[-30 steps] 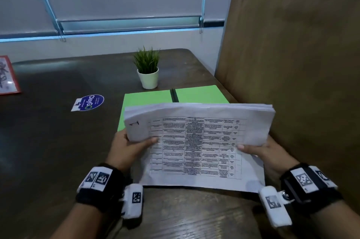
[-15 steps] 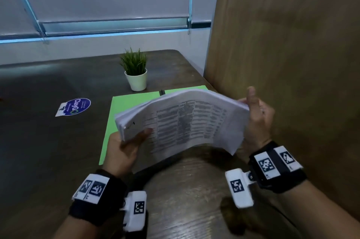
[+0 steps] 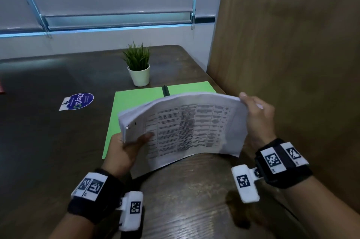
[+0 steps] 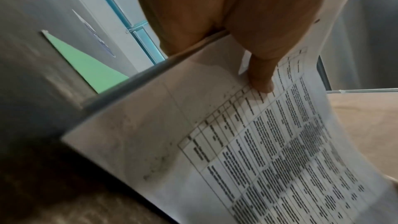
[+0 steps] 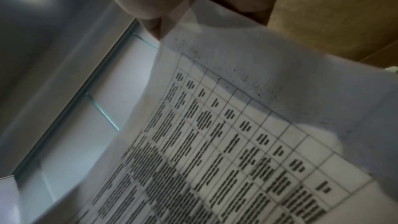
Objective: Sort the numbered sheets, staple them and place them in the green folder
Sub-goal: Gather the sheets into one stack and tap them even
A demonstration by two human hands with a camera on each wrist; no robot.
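We are gripping the stack of sheets (image 3: 187, 127) in the air above the table (image 3: 48, 141), left hand (image 3: 124, 149) clamping one end, right hand (image 3: 257, 120) pinching the other, probably to square it, with the green folder (image 3: 136, 100) lying open just behind.

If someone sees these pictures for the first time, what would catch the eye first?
First, the stack of printed sheets, bowed upward and held above the dark table between the left hand and the right hand. Next, the bright green folder lying behind it, with a small potted plant further back.
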